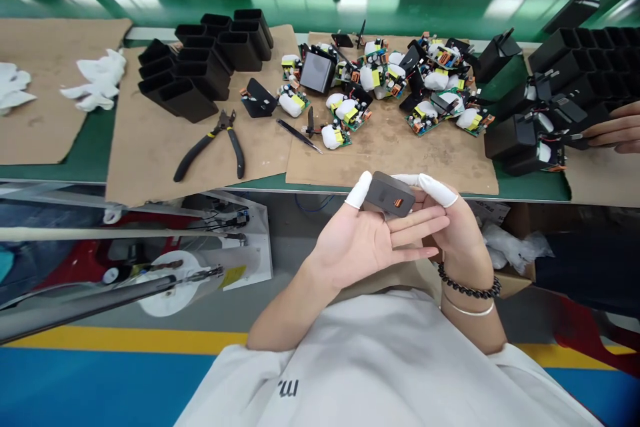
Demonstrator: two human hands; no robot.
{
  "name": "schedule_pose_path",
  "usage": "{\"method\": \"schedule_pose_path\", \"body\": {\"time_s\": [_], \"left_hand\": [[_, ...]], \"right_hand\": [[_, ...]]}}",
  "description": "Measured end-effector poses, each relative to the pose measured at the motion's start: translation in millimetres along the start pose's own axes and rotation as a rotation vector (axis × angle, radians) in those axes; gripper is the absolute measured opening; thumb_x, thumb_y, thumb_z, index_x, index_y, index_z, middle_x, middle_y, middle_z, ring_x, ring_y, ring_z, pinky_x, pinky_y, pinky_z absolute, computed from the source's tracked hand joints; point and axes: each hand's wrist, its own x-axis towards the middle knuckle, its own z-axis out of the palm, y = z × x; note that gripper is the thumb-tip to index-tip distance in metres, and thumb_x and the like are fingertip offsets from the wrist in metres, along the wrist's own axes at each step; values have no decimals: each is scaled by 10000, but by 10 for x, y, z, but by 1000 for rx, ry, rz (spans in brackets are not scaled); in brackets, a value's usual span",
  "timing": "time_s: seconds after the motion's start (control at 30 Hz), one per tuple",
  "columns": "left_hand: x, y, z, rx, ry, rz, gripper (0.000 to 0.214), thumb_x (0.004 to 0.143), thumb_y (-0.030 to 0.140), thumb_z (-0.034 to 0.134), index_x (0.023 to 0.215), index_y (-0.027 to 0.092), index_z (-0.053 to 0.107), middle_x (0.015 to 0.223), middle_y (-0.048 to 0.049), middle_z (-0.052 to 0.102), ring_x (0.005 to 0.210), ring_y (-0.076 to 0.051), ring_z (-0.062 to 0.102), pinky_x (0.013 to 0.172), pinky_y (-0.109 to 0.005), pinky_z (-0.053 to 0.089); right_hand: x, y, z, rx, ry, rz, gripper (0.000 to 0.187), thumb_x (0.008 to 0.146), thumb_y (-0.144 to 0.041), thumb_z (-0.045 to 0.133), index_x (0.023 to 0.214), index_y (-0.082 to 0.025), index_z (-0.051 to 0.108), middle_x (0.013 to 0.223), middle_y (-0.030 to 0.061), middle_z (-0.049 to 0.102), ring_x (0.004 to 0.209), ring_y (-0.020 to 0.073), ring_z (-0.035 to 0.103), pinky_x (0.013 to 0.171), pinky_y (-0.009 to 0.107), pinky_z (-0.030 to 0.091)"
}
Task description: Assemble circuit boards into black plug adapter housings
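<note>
Just in front of the bench edge, both hands hold a black charger case [384, 188] with an orange USB port in its end. My left hand [353, 247] is palm up, its thumb in a white finger cot pressed on the case's left side; its other fingers stretch out below. From the right, my right hand [463, 233] grips the case's far side, with white finger cots on its thumb and a finger. Part of that grip is hidden behind the case and the left fingers. Beyond the hands, several circuit boards [345, 110] with white and yellow parts lie on cardboard.
Left on the bench are pliers [207, 143], tweezers [299, 135], open black cases [200, 77] and white gloves or cloths [97, 80]. At right stand more black cases [575, 57] and part-filled ones [510, 140]. Another person's hand [617, 128] reaches in there.
</note>
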Motion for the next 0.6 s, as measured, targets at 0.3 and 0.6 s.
{"method": "schedule_pose_path", "body": {"time_s": [0.3,0.6], "left_hand": [[19,-82,-41,189,-18,135,669,903,759,606,1327,242,622,1541,-182,628,1507,-349,543,1171,-512,490],[306,61,-309,801,357,763,658,616,276,957,1090,241,501,1119,-51,769,1101,-261,741,1018,-402,544]], "right_hand": [[203,-11,-32,70,-225,73,365,818,-562,704,1000,-265,814,937,1,848,847,226,806,906,418,644],[148,-468,91,-399,-144,-355,567,649,-338,972,1182,-261,796,1221,73,820,1124,268,781,997,390,629]]}}
